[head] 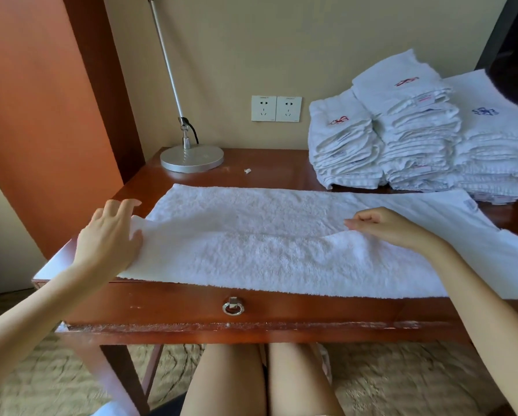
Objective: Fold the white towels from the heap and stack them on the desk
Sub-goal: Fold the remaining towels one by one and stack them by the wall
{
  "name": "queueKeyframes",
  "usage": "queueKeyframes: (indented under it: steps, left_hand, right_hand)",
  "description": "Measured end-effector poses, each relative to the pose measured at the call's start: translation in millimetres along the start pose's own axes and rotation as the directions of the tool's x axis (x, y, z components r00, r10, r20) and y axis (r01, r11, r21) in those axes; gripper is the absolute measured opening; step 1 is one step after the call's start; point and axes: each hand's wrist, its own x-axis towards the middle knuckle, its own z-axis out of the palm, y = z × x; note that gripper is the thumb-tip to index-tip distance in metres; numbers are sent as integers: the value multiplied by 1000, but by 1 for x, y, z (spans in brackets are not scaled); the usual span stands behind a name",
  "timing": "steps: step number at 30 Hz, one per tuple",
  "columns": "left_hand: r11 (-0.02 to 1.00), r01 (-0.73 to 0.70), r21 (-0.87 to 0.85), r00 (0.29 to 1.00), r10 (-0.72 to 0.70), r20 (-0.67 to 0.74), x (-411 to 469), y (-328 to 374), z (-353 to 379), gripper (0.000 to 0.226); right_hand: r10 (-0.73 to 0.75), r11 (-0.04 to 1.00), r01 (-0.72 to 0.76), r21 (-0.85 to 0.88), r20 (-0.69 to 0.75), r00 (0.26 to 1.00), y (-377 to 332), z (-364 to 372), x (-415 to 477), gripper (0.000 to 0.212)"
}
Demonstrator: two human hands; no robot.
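A: Reddish-brown wooden desk [281, 172]; a white terry towel [266, 259] lies spread along its front edge; hands?
B: The left hand [110, 235] pinches the left corner, fingers splayed; the right hand [384, 225], curled, pinches the flap's edge; bare wood behind.

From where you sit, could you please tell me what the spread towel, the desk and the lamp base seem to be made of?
The towel: white terry cloth, probably cotton, going by its fuzzy looped pile. The desk: reddish-brown wood or veneer under glossy varnish, scuffed pale along the front edge. The lamp base: silvery metal, apparently brushed, with a dull sheen; which metal is unclear.
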Motion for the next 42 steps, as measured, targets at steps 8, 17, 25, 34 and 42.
queueKeyframes:
  steps: [8, 17, 25, 34, 42]
  left_hand:
    - [623, -654, -429, 696, 717, -20, -20, 202, 11, 43]
    - [295, -812, -504, 245, 956, 164, -49, 330, 36, 68]
    - [269, -866, -421, 241, 963, 120, -45, 333, 50, 83]
    - [256, -849, -462, 208, 966, 154, -46, 333, 48, 87]
    - [518, -477, -710, 432, 842, 325, 17, 349, 44, 65]
  right_hand:
    - [111, 993, -112, -47, -23, 994, 43, -43, -32, 53]
    - [296, 948, -317, -15, -317, 901, 122, -114, -90, 28]
    - [330, 943, -296, 154, -570, 752, 167, -133, -116, 21]
    - [460, 850, -518, 101, -623, 633, 163, -135, -141, 33]
    - [458, 875, -459, 154, -572, 680, 146, -146, -69, 48]
